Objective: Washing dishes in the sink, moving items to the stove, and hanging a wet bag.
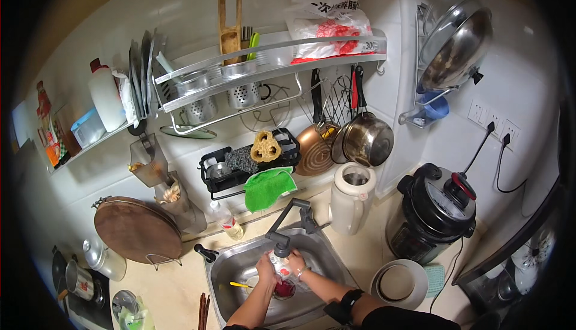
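Both hands are inside the stainless steel sink (227, 264), under the spout of a dark grey folding faucet (281, 242). Between them they hold a white vessel with red print (281, 269), probably a bowl or cup; the spout partly covers it. My left hand (266, 270) grips its left side and my right hand (295, 262) its right side. Just below it, a dark red round item (285, 288) sits in the sink, partly hidden. Left of my left wrist, a yellow-handled utensil (240, 284) rests by a small pale dish (252, 281).
A black rack (211, 190) with a green cloth (270, 188) hangs behind the sink. A clear bottle (228, 223) and a beige jug (352, 204) stand behind it. Rightward are stacked bowls (400, 282) and an electric pressure cooker (432, 215); leftward, chopsticks (204, 311) and a round chopping board (135, 228).
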Demonstrator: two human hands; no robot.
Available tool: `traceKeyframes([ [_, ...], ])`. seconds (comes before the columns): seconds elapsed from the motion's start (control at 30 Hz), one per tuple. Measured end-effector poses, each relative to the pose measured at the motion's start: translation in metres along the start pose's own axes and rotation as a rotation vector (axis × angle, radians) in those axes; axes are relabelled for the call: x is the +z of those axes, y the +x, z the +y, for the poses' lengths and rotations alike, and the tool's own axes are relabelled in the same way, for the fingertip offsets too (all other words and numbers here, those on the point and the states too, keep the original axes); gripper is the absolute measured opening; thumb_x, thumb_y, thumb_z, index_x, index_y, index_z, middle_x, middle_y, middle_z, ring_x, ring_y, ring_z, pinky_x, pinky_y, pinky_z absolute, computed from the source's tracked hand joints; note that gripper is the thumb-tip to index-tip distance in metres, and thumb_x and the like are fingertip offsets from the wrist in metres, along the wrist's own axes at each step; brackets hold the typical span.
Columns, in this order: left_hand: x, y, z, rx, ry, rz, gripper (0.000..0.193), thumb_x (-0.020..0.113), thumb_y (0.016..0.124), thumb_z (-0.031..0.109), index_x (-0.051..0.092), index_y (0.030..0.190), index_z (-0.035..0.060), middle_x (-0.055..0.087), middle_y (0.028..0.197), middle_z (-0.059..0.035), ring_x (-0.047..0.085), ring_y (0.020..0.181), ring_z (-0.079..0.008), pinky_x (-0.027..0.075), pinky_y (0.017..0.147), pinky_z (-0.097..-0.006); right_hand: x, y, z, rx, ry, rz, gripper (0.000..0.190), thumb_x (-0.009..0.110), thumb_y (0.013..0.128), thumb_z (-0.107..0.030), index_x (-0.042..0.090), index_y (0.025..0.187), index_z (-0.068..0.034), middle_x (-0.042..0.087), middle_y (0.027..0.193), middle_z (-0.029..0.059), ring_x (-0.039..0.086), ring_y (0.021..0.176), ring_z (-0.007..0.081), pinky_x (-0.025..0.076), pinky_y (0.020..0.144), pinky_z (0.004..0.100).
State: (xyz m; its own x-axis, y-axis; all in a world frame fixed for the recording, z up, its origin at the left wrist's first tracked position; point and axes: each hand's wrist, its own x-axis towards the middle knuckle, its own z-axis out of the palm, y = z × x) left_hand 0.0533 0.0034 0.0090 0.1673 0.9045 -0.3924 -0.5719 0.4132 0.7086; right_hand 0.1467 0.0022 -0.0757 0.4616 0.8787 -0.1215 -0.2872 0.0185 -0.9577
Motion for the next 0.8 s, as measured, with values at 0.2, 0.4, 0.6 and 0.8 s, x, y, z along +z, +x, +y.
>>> traceKeyframes([
  [0.2,-0.01,0.003,0.005,-0.023,-0.054,0.037,0.031,0.035,0.086,0.022,0.054,0.091,-0.0018,0.058,0.081,-0.0139,0.058,0.073,-0.0259,0.048,0.065,-0.0398,-0.001,-0.022,-0.038,0.192,0.232,-0.254,0.022,0.049,0.079,-0.011,0.056,0.099,-0.007,0.057,0.094,0.0041,0.054,0.084,0.0147,0.041,0.075,0.0268],
  [0.4,-0.023,0.01,-0.007,-0.015,0.244,-0.069,0.028,0.046,0.082,0.022,0.054,0.089,-0.0038,0.058,0.077,-0.0126,0.056,0.067,-0.021,0.045,0.058,-0.0345,-0.008,0.017,-0.031,0.266,-0.207,-0.29,0.024,0.047,0.08,-0.018,0.057,0.097,-0.006,0.059,0.091,0.0094,0.056,0.08,0.0195,0.043,0.073,0.0322],
  [0.6,-0.008,0.017,-0.011,0.266,0.669,0.069,0.03,0.043,0.085,0.024,0.051,0.088,-0.0043,0.056,0.078,-0.0133,0.055,0.068,-0.0209,0.045,0.059,-0.0344,0.028,-0.008,-0.074,0.071,-0.914,-0.117,0.04,0.054,0.071,-0.042,0.06,0.084,-0.005,0.058,0.086,0.0202,0.055,0.087,0.0345,0.044,0.071,0.042],
  [0.8,-0.021,0.022,-0.004,-0.099,-0.082,-0.014,0.031,0.034,0.088,0.025,0.05,0.092,-0.001,0.056,0.087,-0.016,0.057,0.081,-0.0269,0.046,0.072,-0.0416,0.024,-0.033,-0.061,-0.346,-0.686,0.103,0.029,0.057,0.071,-0.031,0.061,0.084,-0.006,0.059,0.086,0.0191,0.056,0.081,0.0338,0.044,0.071,0.0389],
])
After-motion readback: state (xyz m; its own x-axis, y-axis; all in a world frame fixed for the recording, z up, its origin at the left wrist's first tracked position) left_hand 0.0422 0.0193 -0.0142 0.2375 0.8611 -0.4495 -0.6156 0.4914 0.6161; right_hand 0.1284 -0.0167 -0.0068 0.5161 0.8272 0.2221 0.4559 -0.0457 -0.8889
